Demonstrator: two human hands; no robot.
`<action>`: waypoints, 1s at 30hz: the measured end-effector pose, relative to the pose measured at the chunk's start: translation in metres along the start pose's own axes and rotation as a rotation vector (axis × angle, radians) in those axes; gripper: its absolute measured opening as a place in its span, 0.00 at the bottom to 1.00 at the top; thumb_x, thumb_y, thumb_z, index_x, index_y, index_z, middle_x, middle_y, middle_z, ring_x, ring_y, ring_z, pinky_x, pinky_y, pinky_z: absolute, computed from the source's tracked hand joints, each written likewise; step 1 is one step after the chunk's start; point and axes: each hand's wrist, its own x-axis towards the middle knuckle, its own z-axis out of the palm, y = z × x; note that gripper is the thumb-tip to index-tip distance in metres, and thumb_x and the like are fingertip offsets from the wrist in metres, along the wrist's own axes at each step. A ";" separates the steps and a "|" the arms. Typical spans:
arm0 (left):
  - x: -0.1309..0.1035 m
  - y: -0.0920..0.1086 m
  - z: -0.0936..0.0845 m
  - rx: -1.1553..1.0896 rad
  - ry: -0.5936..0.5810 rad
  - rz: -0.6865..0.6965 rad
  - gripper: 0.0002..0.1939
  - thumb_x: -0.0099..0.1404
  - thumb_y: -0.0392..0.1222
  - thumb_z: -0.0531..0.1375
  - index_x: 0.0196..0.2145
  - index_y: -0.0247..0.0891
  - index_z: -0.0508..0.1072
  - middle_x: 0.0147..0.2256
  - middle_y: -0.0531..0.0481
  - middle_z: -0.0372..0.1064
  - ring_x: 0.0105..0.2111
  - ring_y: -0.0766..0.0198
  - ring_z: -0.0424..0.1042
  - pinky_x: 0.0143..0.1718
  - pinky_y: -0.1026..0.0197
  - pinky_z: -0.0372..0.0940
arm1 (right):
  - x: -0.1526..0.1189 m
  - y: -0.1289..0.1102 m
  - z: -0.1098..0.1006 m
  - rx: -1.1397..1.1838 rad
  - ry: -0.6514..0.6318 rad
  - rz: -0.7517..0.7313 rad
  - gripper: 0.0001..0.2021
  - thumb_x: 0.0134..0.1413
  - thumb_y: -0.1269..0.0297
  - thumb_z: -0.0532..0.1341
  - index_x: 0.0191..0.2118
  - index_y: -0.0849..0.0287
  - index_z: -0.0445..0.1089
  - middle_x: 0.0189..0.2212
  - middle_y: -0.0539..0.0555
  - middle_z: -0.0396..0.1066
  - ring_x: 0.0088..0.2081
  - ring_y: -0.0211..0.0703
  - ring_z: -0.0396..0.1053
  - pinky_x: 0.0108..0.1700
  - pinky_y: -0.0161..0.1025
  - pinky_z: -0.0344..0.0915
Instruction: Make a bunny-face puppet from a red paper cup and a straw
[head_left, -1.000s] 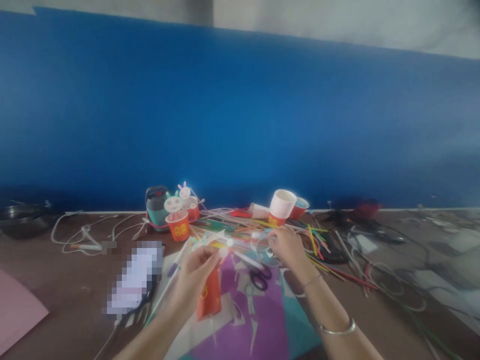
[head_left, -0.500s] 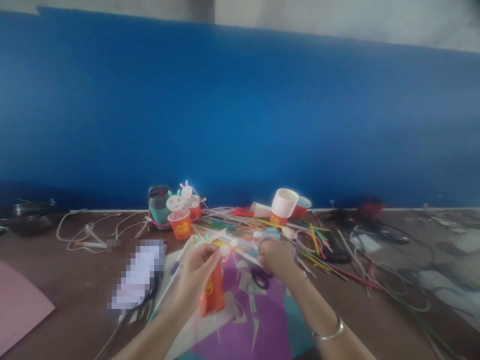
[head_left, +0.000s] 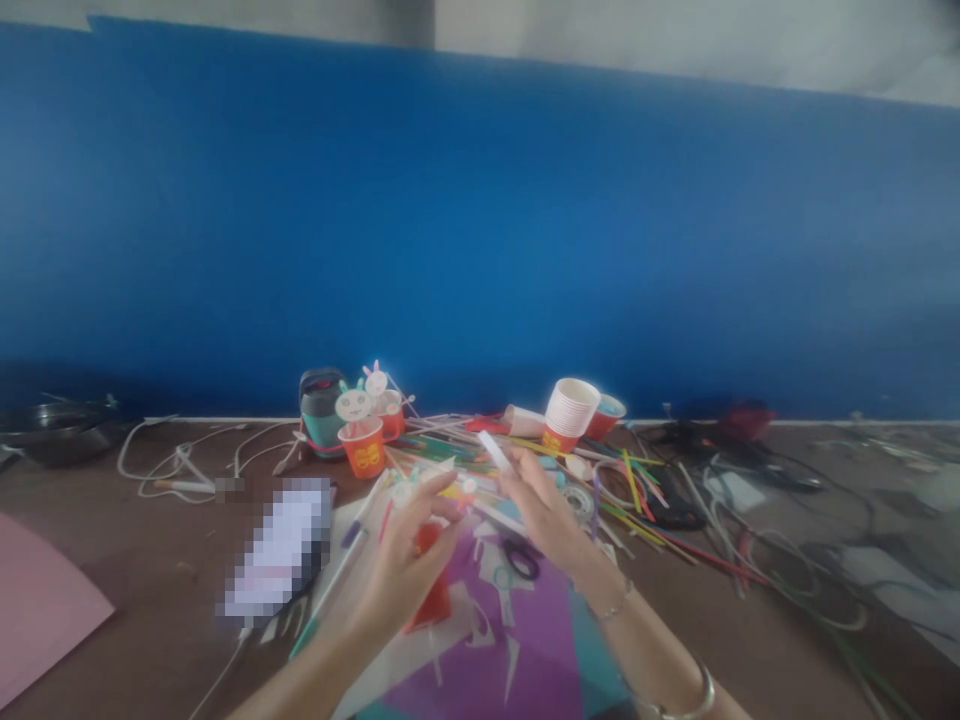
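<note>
My left hand (head_left: pixel 412 560) is curled over the paper, thumb and fingers drawn together at a small pale paper cut-out with orange-pink marks (head_left: pixel 467 486); the contact is blurred. Behind and below this hand stands a red paper cup (head_left: pixel 431 605), partly covered by it. My right hand (head_left: pixel 541 510) is raised a little to the right, its fingers closed on a slim white piece (head_left: pixel 493 452) whose kind I cannot make out. Dark-handled scissors (head_left: pixel 520 558) lie below the right hand. A roll of tape (head_left: pixel 577 503) is just beyond its wrist.
Purple paper (head_left: pixel 540 640) with white scraps covers the middle. Decorated red cups (head_left: pixel 364 450) stand at the back left, near a teal-grey container (head_left: pixel 321 415). Stacked paper cups (head_left: pixel 571 410) stand behind colored sticks (head_left: pixel 637 480). A blurred phone (head_left: pixel 277 550) and cables flank the paper.
My right hand has lifted from beside the scissors, now with the white piece pointing up, uncovering the tape roll. My left hand has shifted slightly right and its fingers have loosened.
</note>
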 end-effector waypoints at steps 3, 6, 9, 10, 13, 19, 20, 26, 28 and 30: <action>-0.004 0.009 -0.002 0.108 -0.089 0.061 0.05 0.64 0.40 0.57 0.30 0.42 0.71 0.62 0.45 0.59 0.61 0.49 0.58 0.59 0.43 0.54 | -0.004 -0.003 0.006 0.016 -0.061 -0.079 0.14 0.65 0.61 0.49 0.53 0.58 0.61 0.42 0.58 0.73 0.41 0.44 0.72 0.43 0.39 0.67; -0.007 0.017 -0.004 0.200 -0.196 0.063 0.06 0.65 0.38 0.56 0.31 0.42 0.72 0.65 0.47 0.54 0.61 0.48 0.58 0.57 0.44 0.58 | -0.007 -0.007 0.010 -0.089 -0.071 -0.162 0.12 0.65 0.60 0.50 0.48 0.58 0.65 0.36 0.56 0.74 0.36 0.45 0.73 0.39 0.40 0.66; -0.009 0.019 -0.005 0.288 -0.285 0.109 0.07 0.65 0.36 0.55 0.32 0.42 0.72 0.66 0.48 0.49 0.60 0.49 0.60 0.55 0.47 0.61 | -0.010 -0.014 0.013 -0.269 -0.046 -0.185 0.11 0.66 0.60 0.51 0.39 0.58 0.68 0.29 0.54 0.74 0.30 0.45 0.72 0.32 0.38 0.63; -0.009 0.018 -0.005 0.313 -0.302 0.143 0.07 0.64 0.35 0.54 0.33 0.42 0.71 0.66 0.48 0.49 0.59 0.50 0.61 0.56 0.47 0.61 | -0.011 -0.016 0.014 -0.326 -0.033 -0.183 0.11 0.65 0.60 0.51 0.37 0.58 0.68 0.27 0.54 0.74 0.29 0.44 0.71 0.30 0.37 0.61; -0.010 0.013 -0.005 0.391 -0.336 0.243 0.08 0.64 0.33 0.54 0.34 0.42 0.72 0.65 0.47 0.52 0.59 0.49 0.61 0.57 0.46 0.59 | -0.011 -0.016 0.016 -0.432 -0.007 -0.176 0.10 0.64 0.63 0.52 0.38 0.58 0.68 0.27 0.54 0.75 0.28 0.44 0.72 0.29 0.35 0.59; -0.010 0.012 -0.006 0.327 -0.304 0.244 0.07 0.63 0.34 0.56 0.35 0.43 0.71 0.59 0.46 0.59 0.53 0.51 0.66 0.51 0.50 0.63 | -0.012 -0.008 0.017 -0.527 0.007 -0.242 0.12 0.65 0.60 0.51 0.43 0.59 0.68 0.27 0.54 0.76 0.29 0.46 0.73 0.29 0.36 0.59; -0.010 0.013 -0.006 0.289 -0.289 0.222 0.06 0.63 0.34 0.56 0.34 0.43 0.71 0.57 0.47 0.61 0.52 0.52 0.67 0.51 0.50 0.62 | -0.012 -0.008 0.017 -0.528 0.007 -0.268 0.12 0.66 0.59 0.50 0.41 0.59 0.68 0.27 0.54 0.76 0.29 0.46 0.73 0.30 0.36 0.59; -0.003 0.010 -0.003 -0.093 -0.133 0.144 0.05 0.64 0.38 0.58 0.30 0.42 0.71 0.44 0.47 0.65 0.45 0.57 0.66 0.48 0.55 0.61 | -0.011 -0.005 0.019 -0.576 0.050 -0.448 0.13 0.66 0.59 0.50 0.33 0.57 0.65 0.21 0.49 0.71 0.27 0.44 0.70 0.44 0.46 0.59; 0.000 0.008 -0.003 -0.266 -0.102 0.113 0.05 0.64 0.39 0.60 0.29 0.41 0.71 0.39 0.48 0.66 0.43 0.58 0.65 0.45 0.59 0.61 | -0.012 -0.006 0.020 -0.572 0.052 -0.474 0.11 0.67 0.62 0.50 0.35 0.57 0.65 0.24 0.50 0.72 0.29 0.45 0.70 0.45 0.46 0.58; 0.002 0.004 -0.004 -0.426 -0.093 0.034 0.05 0.63 0.41 0.61 0.30 0.41 0.72 0.37 0.49 0.66 0.40 0.60 0.65 0.41 0.61 0.61 | -0.013 -0.007 0.021 -0.565 0.039 -0.480 0.09 0.67 0.65 0.48 0.40 0.57 0.64 0.29 0.53 0.73 0.33 0.46 0.70 0.45 0.46 0.58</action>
